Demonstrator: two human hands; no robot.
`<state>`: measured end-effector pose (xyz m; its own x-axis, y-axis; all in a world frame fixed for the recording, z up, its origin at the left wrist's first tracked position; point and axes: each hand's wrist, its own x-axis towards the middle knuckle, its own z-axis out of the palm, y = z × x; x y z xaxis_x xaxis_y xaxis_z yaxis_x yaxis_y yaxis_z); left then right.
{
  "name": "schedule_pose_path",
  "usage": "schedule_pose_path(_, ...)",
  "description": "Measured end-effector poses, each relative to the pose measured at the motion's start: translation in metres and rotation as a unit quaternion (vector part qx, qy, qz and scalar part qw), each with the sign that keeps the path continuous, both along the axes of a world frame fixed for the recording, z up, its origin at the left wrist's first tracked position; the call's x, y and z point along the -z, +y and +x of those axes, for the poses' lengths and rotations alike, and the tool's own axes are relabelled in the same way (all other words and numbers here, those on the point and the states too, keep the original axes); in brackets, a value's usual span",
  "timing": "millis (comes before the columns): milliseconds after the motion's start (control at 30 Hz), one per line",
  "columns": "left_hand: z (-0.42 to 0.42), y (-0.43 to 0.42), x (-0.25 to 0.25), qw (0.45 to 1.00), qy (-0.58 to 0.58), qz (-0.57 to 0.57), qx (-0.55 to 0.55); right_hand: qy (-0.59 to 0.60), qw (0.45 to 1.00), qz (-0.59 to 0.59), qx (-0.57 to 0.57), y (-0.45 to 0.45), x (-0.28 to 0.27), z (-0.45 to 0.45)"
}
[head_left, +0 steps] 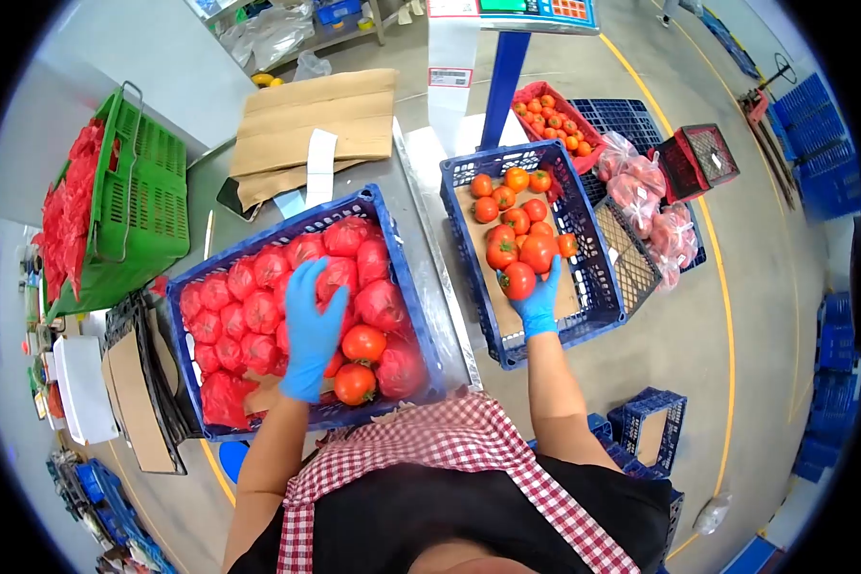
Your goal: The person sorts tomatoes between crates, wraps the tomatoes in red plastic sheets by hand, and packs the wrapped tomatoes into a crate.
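Note:
My left hand (316,320), in a blue glove, is over the left blue crate (421,320) with its fingers spread. Beneath and beside it lie several tomatoes in red plastic wrapping (260,311); whether the fingertips touch one I cannot tell. Two bare tomatoes (356,384) sit to the right of that wrist among the wrapped ones. My right hand (540,304), also gloved, is inside the right blue crate (489,337), closed around a tomato (518,280) at the near end of a loose group of tomatoes (516,220). Its fingers are partly hidden by the fruit.
A green crate (148,191) full of red plastic stands at the left. Flattened cardboard (316,124) lies on the metal table behind the left crate. A blue scale post (505,91) rises behind the right crate. Bagged tomatoes (636,191) and a red-lined crate (593,143) are beyond.

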<state>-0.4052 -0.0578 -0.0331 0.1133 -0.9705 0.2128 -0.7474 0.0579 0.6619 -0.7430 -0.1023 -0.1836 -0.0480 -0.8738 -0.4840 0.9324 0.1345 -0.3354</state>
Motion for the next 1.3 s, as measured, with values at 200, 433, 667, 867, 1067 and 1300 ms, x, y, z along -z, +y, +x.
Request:
schedule_pose_path(200,0.039,0.074,0.014,0.957,-0.229,0.179,0.015,-0.022,0.989,0.139,-0.050,0.006,0.119,-0.018)
schedule_pose_path(433,0.051,0.058,0.020,0.936,-0.307,0.152,0.077,0.277,0.952,0.083,-0.097,-0.022,0.039,0.017)
schedule_pose_path(667,0.056,0.035,0.045,0.945,-0.278,0.066,0.159,0.768,0.323,-0.469,-0.293,0.005,-0.152,0.194)
schedule_pose_path(867,0.101,0.063,0.024,0.931,-0.156,0.218,0.245,0.830,0.029,-0.415,-0.371,0.021,-0.116,0.219)
schedule_pose_path(1067,0.123,0.085,0.047,0.943,0.077,0.106,0.306,0.784,0.126,-0.495,-0.352,0.027,-0.121,0.212)
schedule_pose_path(1300,0.141,0.039,0.038,0.800,0.575,0.170,-0.035,0.635,0.663,-0.239,-0.317,0.005,-0.128,0.215)
